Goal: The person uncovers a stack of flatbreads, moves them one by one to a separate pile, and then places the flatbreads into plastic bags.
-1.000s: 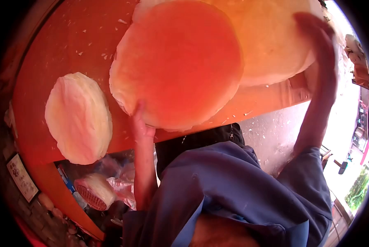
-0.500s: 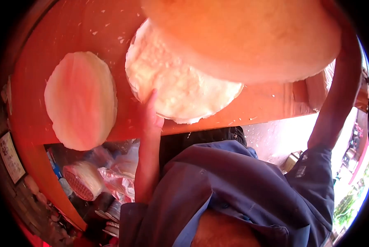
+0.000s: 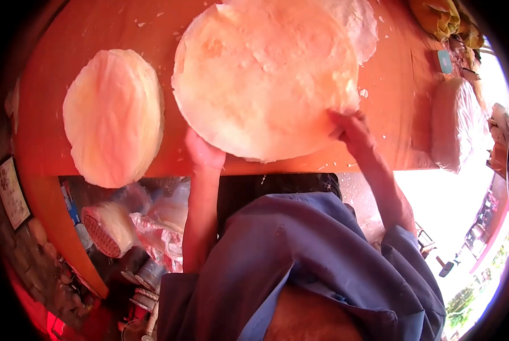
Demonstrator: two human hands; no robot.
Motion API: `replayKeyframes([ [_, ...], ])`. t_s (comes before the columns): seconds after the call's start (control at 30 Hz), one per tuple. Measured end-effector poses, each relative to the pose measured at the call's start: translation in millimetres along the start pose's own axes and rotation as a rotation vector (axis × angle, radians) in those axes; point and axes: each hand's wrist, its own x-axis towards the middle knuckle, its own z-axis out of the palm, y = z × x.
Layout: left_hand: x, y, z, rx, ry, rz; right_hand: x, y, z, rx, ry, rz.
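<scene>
A large thin round flatbread [image 3: 260, 79], pale and blistered, lies over the table in front of me. My right hand [image 3: 354, 133] is closed on its lower right edge, the fingers bent over the rim. At the lower left edge is my left hand [image 3: 204, 152], touching the rim. Its fingers are hidden under the flatbread, so their grip does not show. Part of another pale sheet [image 3: 365, 28] shows behind the flatbread at the upper right. To the left stands a thick stack of round flatbreads [image 3: 112, 116].
The orange table [image 3: 399, 125] carries scattered crumbs. A plastic-wrapped bundle [image 3: 453, 122] sits at its right end, below a yellow cloth or bag [image 3: 436, 17]. Under the table are a round wrapped package [image 3: 112, 227] and crumpled plastic bags [image 3: 163, 227].
My right hand came down from the upper right, bringing the raised flatbread down flat in front of me. My left hand's fingers, earlier on top of the sheet below, are now hidden at the edge.
</scene>
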Motion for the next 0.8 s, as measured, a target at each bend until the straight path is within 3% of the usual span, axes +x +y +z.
replayKeyframes([
  [0.13,-14,6,5,-0.177,-0.110,0.037,-10,-2,-5,-0.108,-0.094,0.149],
  [0.2,-18,4,18,-0.114,-0.073,0.065,0,-29,-33,-0.629,-0.014,0.072],
  [0.23,-21,3,23,-0.041,-0.023,0.098,15,-38,-52,-0.722,0.123,-0.158],
  [0.27,-18,-1,19,-0.049,-0.054,0.103,24,-65,-59,-0.636,0.241,-0.315],
  [0.3,-13,-5,18,-0.049,-0.071,0.096,58,-83,-84,-0.512,0.305,-0.327],
  [0.33,-8,-8,18,0.042,0.043,0.047,82,-104,-90,-0.267,0.386,-0.353],
  [0.37,-5,-9,17,0.136,0.158,0.002,106,-120,-95,-0.199,0.440,-0.397],
  [0.4,-4,-9,17,0.140,0.148,0.006,129,-130,-108,-0.324,0.450,-0.421],
  [0.5,-3,-9,15,0.162,0.164,0.026,181,-150,-111,0.032,0.249,-0.139],
  [0.63,1,-9,9,0.192,0.155,0.063,204,-156,-98,-0.082,0.156,-0.105],
  [0.7,-1,-10,8,0.196,0.175,0.077,171,-177,-79,-0.427,0.199,-0.499],
  [0.77,0,-10,5,0.211,0.113,0.084,155,-208,-87,-0.729,0.264,-1.062],
  [0.8,0,-11,3,0.210,0.127,0.089,125,-234,-71,-0.747,0.300,-1.164],
])
